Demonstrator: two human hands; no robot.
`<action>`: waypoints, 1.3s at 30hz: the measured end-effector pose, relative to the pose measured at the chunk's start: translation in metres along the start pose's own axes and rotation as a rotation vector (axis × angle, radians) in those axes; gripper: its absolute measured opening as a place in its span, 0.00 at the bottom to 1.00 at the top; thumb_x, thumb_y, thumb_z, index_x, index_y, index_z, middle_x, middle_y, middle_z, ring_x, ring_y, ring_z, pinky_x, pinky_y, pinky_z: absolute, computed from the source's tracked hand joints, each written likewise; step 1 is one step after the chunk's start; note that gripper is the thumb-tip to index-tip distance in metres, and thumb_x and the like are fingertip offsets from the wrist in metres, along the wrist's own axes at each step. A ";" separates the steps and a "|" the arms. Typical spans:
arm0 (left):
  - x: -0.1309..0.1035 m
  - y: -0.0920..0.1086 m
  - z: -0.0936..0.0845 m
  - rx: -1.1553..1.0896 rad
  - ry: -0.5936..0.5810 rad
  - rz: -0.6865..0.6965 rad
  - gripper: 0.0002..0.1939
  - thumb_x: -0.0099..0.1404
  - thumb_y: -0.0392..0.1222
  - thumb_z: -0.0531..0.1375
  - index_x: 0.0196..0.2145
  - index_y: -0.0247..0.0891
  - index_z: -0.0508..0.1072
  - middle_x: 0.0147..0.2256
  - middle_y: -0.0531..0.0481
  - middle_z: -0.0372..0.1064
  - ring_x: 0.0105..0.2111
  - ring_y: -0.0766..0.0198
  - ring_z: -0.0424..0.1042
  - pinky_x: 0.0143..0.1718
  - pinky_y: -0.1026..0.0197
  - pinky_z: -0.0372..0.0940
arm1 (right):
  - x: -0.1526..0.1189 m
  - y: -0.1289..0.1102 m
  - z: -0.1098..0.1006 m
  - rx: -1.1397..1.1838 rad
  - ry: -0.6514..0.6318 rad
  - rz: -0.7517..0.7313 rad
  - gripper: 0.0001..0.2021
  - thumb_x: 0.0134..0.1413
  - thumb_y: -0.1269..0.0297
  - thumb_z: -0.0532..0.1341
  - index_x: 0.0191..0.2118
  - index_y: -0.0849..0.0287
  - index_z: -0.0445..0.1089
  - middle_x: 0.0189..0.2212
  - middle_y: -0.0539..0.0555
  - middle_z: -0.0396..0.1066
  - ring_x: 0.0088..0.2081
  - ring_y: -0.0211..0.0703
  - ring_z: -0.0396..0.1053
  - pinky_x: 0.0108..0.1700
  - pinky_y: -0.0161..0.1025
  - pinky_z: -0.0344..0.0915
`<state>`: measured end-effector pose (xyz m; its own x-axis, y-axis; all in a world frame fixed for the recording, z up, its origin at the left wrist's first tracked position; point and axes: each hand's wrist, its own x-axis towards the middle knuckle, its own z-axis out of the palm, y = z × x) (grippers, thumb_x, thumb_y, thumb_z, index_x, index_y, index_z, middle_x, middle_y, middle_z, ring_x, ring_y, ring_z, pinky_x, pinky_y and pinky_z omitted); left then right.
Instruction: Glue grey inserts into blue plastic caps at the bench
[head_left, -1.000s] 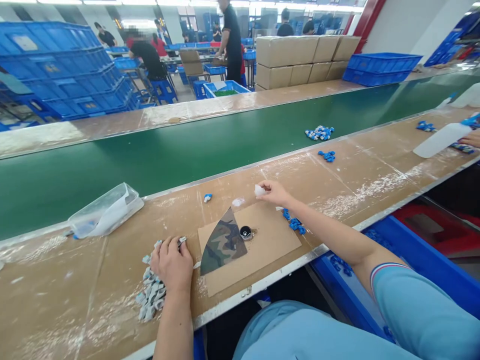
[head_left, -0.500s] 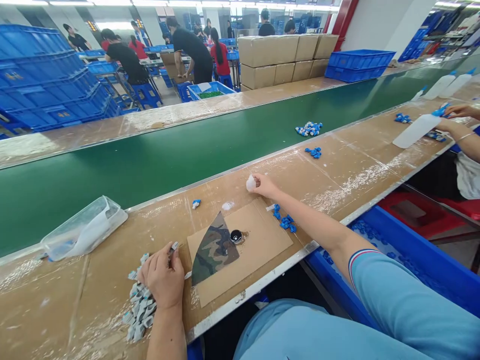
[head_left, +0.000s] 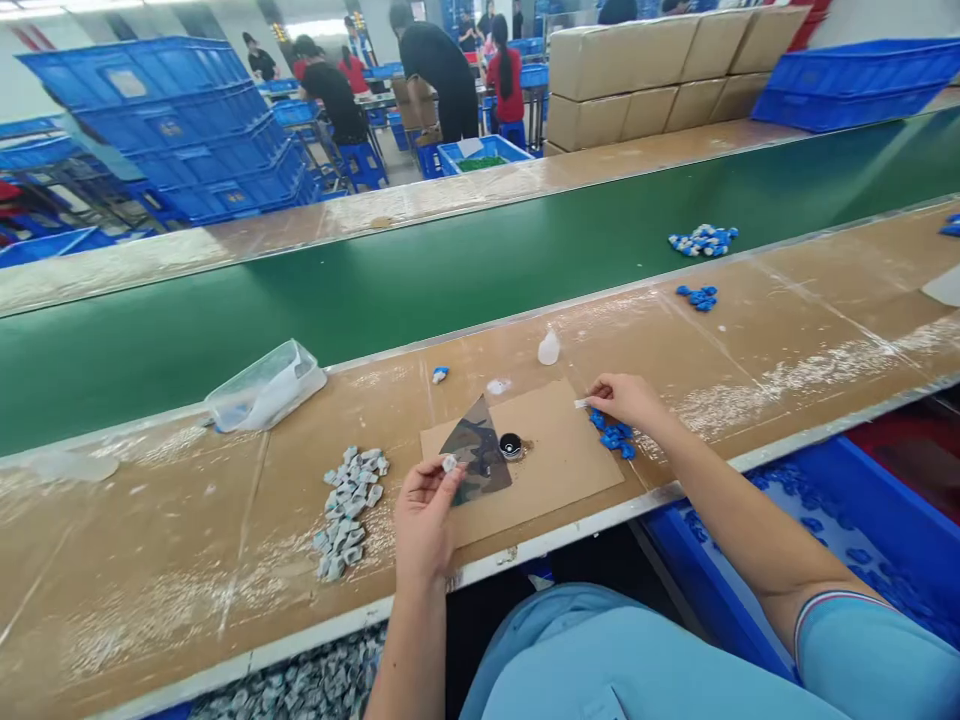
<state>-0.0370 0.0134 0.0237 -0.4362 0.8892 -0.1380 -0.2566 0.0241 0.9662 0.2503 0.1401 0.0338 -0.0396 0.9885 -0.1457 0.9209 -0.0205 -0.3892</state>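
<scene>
Evidently, in the head view, both hands were occupied. The left hand [head_left: 426, 512] pinched a small grey piece [head_left: 449, 463] between thumb and fingers, its palm turned partly upward, over the lower left part of a camouflage-patterned sheet [head_left: 487, 462]. The piece sat at the fingertips, probably so that most of it stayed exposed. The right hand [head_left: 628, 400] pinched a thin pale strip [head_left: 582, 403] by one end, its other end pointing left over the corner of a cardboard sheet [head_left: 559, 470]; that grip likely gave reach and fine control.

A small black pot [head_left: 511, 446] stood on the cardboard, against the right edge of the patterned sheet and between the hands, apparently handy for either. The cardboard presumably shielded the table [head_left: 187, 545]. A grey heap [head_left: 349, 510] lay left of the left hand and blue pieces [head_left: 616, 436] lay just below the right, each seemingly sorted to its own side.

Beyond stood a small whitish bottle [head_left: 549, 348], near a lone blue-and-white piece [head_left: 440, 374]. A clear container [head_left: 266, 390] lay farther left, and a green conveyor belt [head_left: 450, 262] ran behind, carrying a blue-and-white pile [head_left: 703, 240]. As for obstacles, the left hand hid part of the patterned sheet, while the blue pieces crowded the space below the right hand.
</scene>
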 end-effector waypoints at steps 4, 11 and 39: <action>-0.021 -0.003 0.007 -0.192 -0.055 -0.178 0.20 0.41 0.45 0.73 0.32 0.38 0.74 0.31 0.52 0.75 0.31 0.68 0.74 0.37 0.65 0.68 | -0.001 0.003 0.003 -0.041 0.042 -0.059 0.05 0.51 0.65 0.61 0.33 0.55 0.75 0.30 0.51 0.76 0.33 0.41 0.73 0.32 0.34 0.64; -0.026 -0.006 0.011 -0.293 -0.144 -0.324 0.19 0.41 0.44 0.73 0.31 0.37 0.74 0.34 0.50 0.76 0.31 0.69 0.74 0.37 0.66 0.69 | -0.001 0.016 0.015 0.007 0.148 -0.194 0.03 0.46 0.68 0.65 0.30 0.58 0.74 0.34 0.54 0.74 0.32 0.40 0.71 0.35 0.35 0.67; -0.025 -0.030 0.015 -0.116 -0.106 -0.201 0.16 0.48 0.49 0.70 0.29 0.35 0.76 0.28 0.50 0.74 0.26 0.68 0.72 0.31 0.64 0.68 | -0.052 -0.064 0.038 0.375 0.094 -0.730 0.10 0.59 0.66 0.58 0.44 0.53 0.74 0.37 0.54 0.77 0.41 0.44 0.72 0.44 0.42 0.68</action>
<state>-0.0052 -0.0024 0.0017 -0.2752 0.9150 -0.2951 -0.4285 0.1580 0.8896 0.1786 0.0846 0.0321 -0.5297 0.7806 0.3319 0.4851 0.5998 -0.6363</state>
